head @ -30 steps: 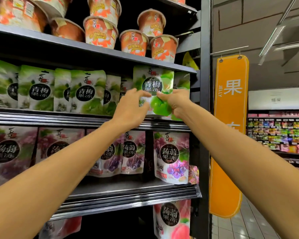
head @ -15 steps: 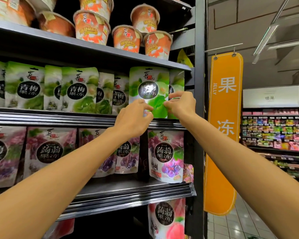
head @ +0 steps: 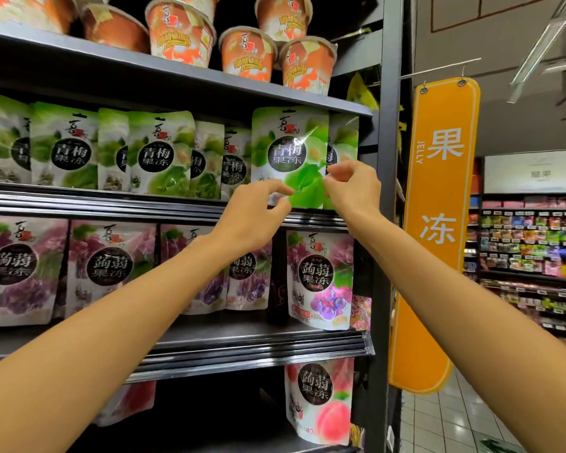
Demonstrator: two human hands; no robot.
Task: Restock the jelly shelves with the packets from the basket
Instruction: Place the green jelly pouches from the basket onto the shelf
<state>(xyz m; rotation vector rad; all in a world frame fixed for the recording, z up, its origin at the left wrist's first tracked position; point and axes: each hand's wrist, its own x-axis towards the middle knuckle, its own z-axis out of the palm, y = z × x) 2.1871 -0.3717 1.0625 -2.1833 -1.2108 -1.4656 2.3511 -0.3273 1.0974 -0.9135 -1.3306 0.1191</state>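
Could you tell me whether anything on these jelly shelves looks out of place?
Yes: beside the rightmost purple packet, at the shelf's end, an orange-and-pink packet of another kind peeks out; it looks misplaced among the purple ones.

Left hand (head: 254,220), right hand (head: 353,188) on packet (head: 290,152)

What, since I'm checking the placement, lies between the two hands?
The green packet's lower half, upright at the shelf's front edge, between left hand and right hand; head view.
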